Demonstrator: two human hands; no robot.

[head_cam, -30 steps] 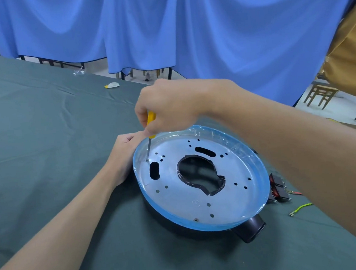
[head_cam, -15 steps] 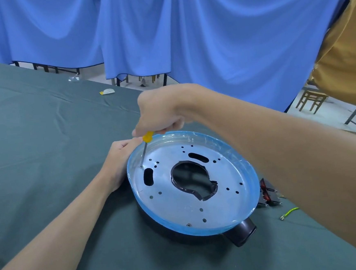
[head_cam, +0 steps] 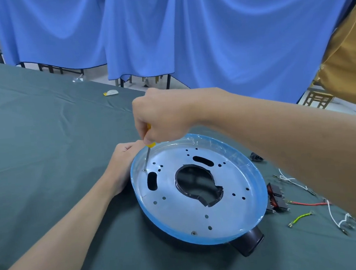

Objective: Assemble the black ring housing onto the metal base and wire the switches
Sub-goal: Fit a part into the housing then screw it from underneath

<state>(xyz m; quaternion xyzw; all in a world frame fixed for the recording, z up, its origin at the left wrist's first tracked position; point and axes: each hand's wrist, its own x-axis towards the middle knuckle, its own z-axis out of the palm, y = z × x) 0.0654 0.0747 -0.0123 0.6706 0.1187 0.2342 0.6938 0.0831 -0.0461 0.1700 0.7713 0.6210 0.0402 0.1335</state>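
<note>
At mid-frame on the bench (head_cam: 34, 135), the base (head_cam: 200, 209) lay over the housing (head_cam: 248, 243). The right hand (head_cam: 160, 117) was fisted round the screwdriver (head_cam: 148, 156). The left hand (head_cam: 121, 162) touched the base's left edge, and I cannot tell its grip. It seemed best to keep the shaft upright and press firmly on the screw (head_cam: 145, 170) while turning.

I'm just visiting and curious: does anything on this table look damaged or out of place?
Mostly the blue plastic film on the round silver metal base: it is crinkled along the far rim. The large centre cut-out has a jagged edge at its lower right. The right hand's yellow-handled screwdriver looks fine.
</note>
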